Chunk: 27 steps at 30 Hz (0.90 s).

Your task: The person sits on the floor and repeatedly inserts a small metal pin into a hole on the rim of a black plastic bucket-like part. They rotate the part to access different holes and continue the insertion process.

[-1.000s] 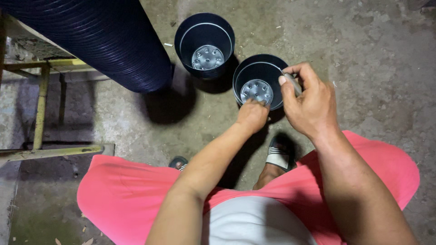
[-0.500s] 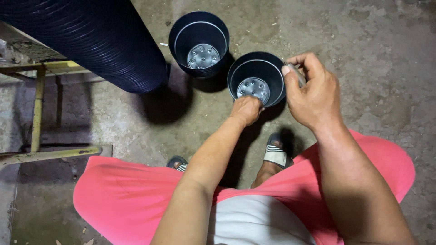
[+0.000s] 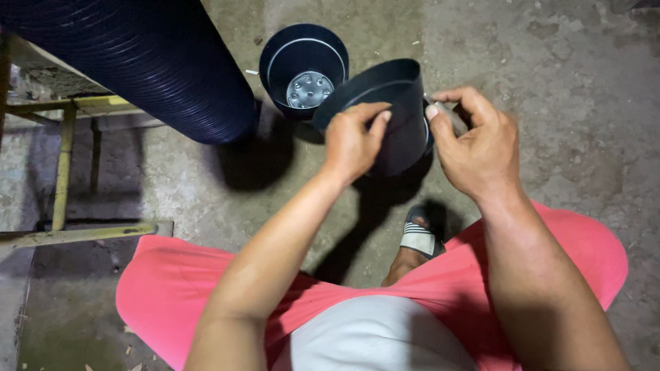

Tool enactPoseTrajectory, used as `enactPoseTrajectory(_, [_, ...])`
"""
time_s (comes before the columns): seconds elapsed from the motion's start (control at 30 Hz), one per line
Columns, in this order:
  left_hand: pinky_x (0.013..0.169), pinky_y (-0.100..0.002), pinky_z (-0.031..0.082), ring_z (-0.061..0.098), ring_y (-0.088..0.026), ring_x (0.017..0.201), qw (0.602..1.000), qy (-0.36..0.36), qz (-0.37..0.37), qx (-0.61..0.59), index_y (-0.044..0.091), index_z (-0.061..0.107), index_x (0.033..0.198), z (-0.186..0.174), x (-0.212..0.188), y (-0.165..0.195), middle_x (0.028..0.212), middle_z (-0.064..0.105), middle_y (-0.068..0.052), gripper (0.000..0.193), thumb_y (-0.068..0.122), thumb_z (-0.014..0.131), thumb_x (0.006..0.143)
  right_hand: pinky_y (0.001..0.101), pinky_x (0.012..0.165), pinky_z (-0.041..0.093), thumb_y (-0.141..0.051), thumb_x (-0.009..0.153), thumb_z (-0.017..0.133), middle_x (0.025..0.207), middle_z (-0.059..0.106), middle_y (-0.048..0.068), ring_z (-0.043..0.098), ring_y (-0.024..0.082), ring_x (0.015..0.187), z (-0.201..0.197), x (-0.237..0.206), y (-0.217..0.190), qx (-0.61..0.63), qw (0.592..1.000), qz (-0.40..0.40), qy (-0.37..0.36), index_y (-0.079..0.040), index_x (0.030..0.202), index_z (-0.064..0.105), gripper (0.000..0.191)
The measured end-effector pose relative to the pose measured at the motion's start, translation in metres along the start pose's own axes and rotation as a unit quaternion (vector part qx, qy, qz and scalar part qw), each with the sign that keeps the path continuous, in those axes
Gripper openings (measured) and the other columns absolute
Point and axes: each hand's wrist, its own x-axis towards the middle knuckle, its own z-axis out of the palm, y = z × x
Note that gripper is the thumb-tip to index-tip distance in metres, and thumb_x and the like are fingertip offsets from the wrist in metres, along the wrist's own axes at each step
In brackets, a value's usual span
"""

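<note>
Where the nearer black plastic pot [image 3: 385,110] had stood upright on the concrete floor [image 3: 550,82] half a second before, mouth up and drain-holed base showing, it was now lifted and tipped on its side between both hands, mouth turned toward the left, smooth outer wall facing the camera. Large ribbed dark tube [image 3: 137,62]: unchanged, well to the left of the left hand, resting over a yellow-painted metal frame [image 3: 65,165]. Second black pot [image 3: 302,69]: stayed upright on the floor just beyond the left hand, its pale perforated base visible, its rim close to or touching the tilted pot; contact could not be confirmed. Left hand [image 3: 350,141]: closed on the near edge of the lifted pot, thumb and fingers pinching the rim. Right hand [image 3: 478,148]: fingers curled, pinched at the pot's far right side near its base; whether it also held some small item could not be told. Judgement: the pot had left the floor and was under two-handed control, being turned for handling. Sandalled foot [image 3: 418,237]: below both hands, on the floor.
</note>
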Motion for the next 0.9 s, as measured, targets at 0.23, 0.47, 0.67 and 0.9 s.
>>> enactPoseTrajectory(0.23, [0.068,-0.026,0.051,0.061,-0.006,0.075,0.951,-0.105,-0.222,-0.186,0.002,0.078,0.111,-0.067,-0.012,0.018,0.094,0.079,-0.01,0.022,0.012,0.073,0.093,0.0304,0.075,0.056,-0.014,0.097,0.073,0.096,0.076,0.011,0.075,0.015,0.087,0.022,-0.018,-0.017,0.079,0.99,-0.097,-0.057,-0.006,0.112,0.073,0.017])
enactPoseTrajectory(0.47, [0.083,-0.029,0.053,0.072,-0.013,0.083,0.985,-0.079,-0.111,-0.107,0.007,0.08,0.108,-0.088,-0.038,0.023,0.099,0.081,-0.009,0.019,0.015,0.075,0.092,0.0324,0.062,0.053,-0.013,0.093,0.074,0.09,0.075,0.012,0.072,0.022,0.068,0.04,-0.032,-0.032,0.055,0.988,-0.087,-0.114,-0.006,0.108,0.072,0.017])
enactPoseTrajectory(0.67, [0.092,-0.033,0.042,0.068,-0.019,0.082,0.991,-0.08,-0.094,-0.055,0.01,0.08,0.107,-0.095,-0.043,0.027,0.094,0.08,-0.009,0.019,0.018,0.076,0.09,0.0333,0.06,0.053,-0.012,0.09,0.074,0.092,0.076,0.012,0.07,0.023,0.063,0.041,-0.033,-0.036,0.036,0.988,-0.077,-0.133,-0.005,0.107,0.073,0.018])
enactPoseTrajectory(0.9, [0.095,-0.034,0.04,0.071,-0.018,0.086,0.992,-0.085,-0.067,-0.058,0.01,0.079,0.107,-0.099,-0.044,0.028,0.099,0.08,-0.009,0.019,0.019,0.075,0.092,0.0332,0.07,0.057,-0.012,0.092,0.074,0.096,0.075,0.013,0.075,0.025,0.083,0.041,-0.032,-0.034,0.047,0.981,-0.133,-0.13,-0.004,0.108,0.072,0.018])
